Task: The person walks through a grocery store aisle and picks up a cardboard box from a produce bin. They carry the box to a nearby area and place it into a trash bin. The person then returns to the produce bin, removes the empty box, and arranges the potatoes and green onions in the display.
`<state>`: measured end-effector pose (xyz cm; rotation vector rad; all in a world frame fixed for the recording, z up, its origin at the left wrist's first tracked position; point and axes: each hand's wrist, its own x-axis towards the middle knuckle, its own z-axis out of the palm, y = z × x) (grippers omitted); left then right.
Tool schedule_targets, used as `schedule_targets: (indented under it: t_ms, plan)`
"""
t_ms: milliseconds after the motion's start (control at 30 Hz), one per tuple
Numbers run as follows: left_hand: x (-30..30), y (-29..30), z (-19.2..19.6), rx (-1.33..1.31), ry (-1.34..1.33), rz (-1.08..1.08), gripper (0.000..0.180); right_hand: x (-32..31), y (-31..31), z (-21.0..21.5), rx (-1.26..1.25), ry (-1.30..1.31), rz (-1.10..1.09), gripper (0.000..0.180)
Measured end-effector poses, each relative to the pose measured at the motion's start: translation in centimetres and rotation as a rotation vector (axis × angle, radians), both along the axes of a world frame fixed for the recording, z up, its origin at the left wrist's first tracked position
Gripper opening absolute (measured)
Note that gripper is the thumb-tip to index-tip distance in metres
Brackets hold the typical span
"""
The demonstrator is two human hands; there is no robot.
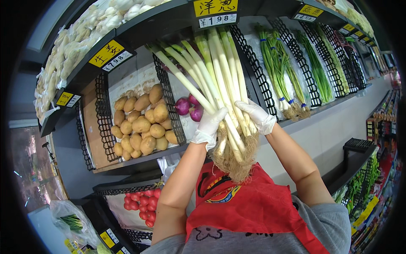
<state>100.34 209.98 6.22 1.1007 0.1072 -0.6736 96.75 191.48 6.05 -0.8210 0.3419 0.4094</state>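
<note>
A big bunch of leeks or thick green onions is held between my two gloved hands, white stalks with green tops pointing away and stringy roots hanging toward my red apron. My left hand, in a white glove, grips the bunch from its left side. On the other side my right hand, gloved too, closes round the stalks just above the roots. Partly behind the stalks, several purple onions lie on the shelf, left of the bunch.
Potatoes fill the compartment at left, between black mesh dividers. Bundled greens with blue bands lie to the right. Garlic sits on the upper shelf, whose edge carries yellow price signs. Tomatoes stand in a lower left bin.
</note>
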Motion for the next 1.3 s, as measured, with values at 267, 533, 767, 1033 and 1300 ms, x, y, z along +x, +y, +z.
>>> schedule_targets:
  t_ms: [267,533,767,1033,1300]
  plan:
    - [-1.5,2.0,3.1,-0.053,-0.061,0.011,0.058,-1.4,2.2,4.5,-0.101,-0.067,-0.042,0.049]
    - [0.3,6.4,4.1,-0.086,-0.128,-0.044,0.054,0.5,5.7,5.1,-0.078,-0.125,0.012,0.049]
    - [1.0,15.5,6.4,-0.050,-0.176,0.053,0.065,2.8,14.4,6.2,-0.084,-0.166,0.096,0.051]
    - [2.1,30.9,6.4,0.140,-0.299,0.096,0.070,6.0,29.0,5.3,-0.024,-0.240,0.251,0.054]
    - [4.4,46.5,7.0,0.285,-0.225,0.167,0.060,10.6,44.6,4.7,0.126,-0.300,0.383,0.051]
